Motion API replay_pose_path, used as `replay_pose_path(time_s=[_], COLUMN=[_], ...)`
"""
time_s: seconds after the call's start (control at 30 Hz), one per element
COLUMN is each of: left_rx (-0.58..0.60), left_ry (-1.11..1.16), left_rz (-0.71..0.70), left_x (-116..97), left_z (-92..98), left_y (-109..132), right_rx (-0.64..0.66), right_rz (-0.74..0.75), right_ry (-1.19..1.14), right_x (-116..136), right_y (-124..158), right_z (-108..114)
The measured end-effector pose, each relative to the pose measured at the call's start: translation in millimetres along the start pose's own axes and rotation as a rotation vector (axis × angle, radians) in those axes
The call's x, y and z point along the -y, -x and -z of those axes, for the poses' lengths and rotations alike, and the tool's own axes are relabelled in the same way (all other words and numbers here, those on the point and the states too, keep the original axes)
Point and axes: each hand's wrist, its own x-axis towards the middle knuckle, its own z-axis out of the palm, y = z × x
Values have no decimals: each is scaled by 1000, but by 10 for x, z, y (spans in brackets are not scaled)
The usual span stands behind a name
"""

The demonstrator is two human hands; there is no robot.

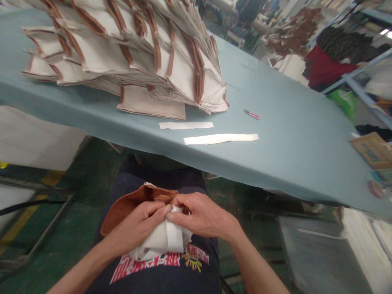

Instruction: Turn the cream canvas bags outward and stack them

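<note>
A white and brown fabric piece point(153, 241) lies over my lap, its brown side point(122, 208) folded outward at the left. My left hand point(150, 220) pinches its edge near the middle. Close beside it, my right hand point(199, 214) grips the same edge, thumb and fingers pressed together. The two thumbs nearly meet. A white strip point(174, 237) hangs down from between the hands over the fabric. What lies under the fingertips is partly hidden.
On the blue-covered table point(275, 134) ahead sits a large pile of white pieces with brown edging point(137, 53). Nearer me lie two pale strips point(220, 139) and small pink-handled thread snips point(252, 114). A shelf point(352, 77) with cloth and a cardboard box point(373, 150) stand at right.
</note>
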Motion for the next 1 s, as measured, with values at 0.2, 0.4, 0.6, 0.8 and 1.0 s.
replay_pose_path(time_s=[0.2,0.4,0.6,0.8,1.0], left_rx=[-15,-39,-56,-68,-84], left_ry=[32,44,39,34,37], left_rz=[0,-9,13,22,38], left_x=[40,62,112,123,135], left_z=[-48,-58,-46,-50,-58], left_y=[1,-21,-35,-65,-53], right_rx=[2,-1,-5,-14,-17], right_rz=[-33,-37,-42,-38,-46], right_ry=[-29,-36,-52,-72,-100], right_x=[-31,-45,-78,-85,-100], right_y=[-7,-15,-37,-41,-40], right_z=[-39,-39,-54,-51,-65])
